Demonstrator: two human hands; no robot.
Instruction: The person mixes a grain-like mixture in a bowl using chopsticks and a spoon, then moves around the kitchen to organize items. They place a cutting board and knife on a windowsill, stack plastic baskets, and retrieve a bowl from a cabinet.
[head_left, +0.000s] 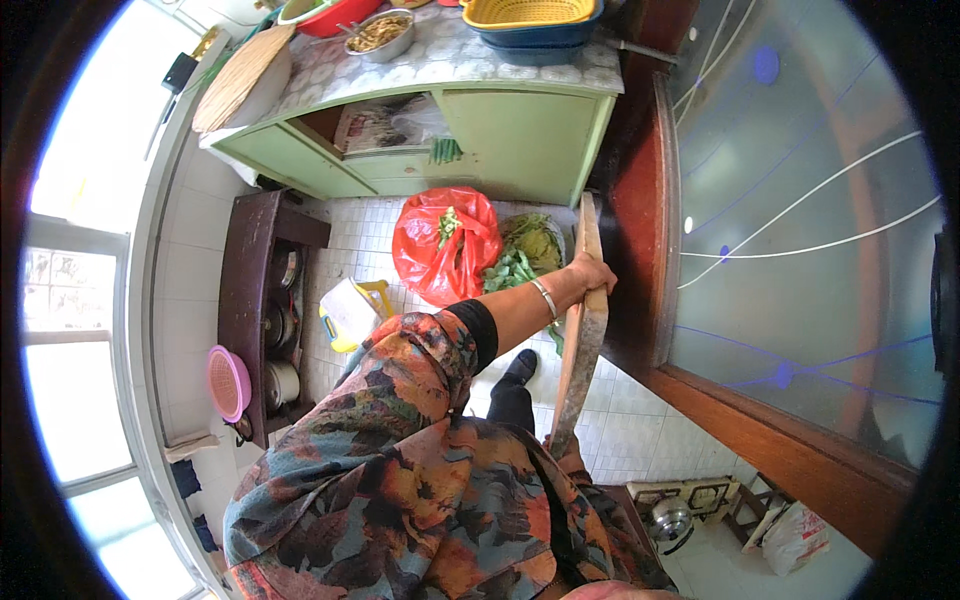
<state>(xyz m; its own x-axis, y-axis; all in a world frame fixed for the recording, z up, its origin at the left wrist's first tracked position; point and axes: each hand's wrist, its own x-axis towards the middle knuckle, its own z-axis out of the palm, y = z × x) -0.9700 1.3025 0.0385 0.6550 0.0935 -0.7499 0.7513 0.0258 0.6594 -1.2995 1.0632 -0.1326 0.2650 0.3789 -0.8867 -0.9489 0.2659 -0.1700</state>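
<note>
A thick wooden board (583, 349), seen nearly edge-on, stands upright at my right side. My left hand (592, 274), with a silver bangle at its wrist, grips the board's edge towards the far end. At the near end my right hand (568, 453) holds the board, partly hidden by it and by my patterned clothing. Leafy greens (514, 271) and a yellowish cabbage-like vegetable (534, 246) lie in a container on the tiled floor just beyond my left forearm. Left of them sits a red plastic bag (442, 251) with pale green scraps (448, 225) on it.
A green cabinet (525, 139) ahead carries a metal bowl of food (380, 34) and stacked baskets (529, 11). Left stands a dark shelf (244, 277) with pots. A yellow-and-white stool (352, 311) is nearby. Glazed door panelling (787, 225) bounds the right; a kettle (670, 517) sits behind.
</note>
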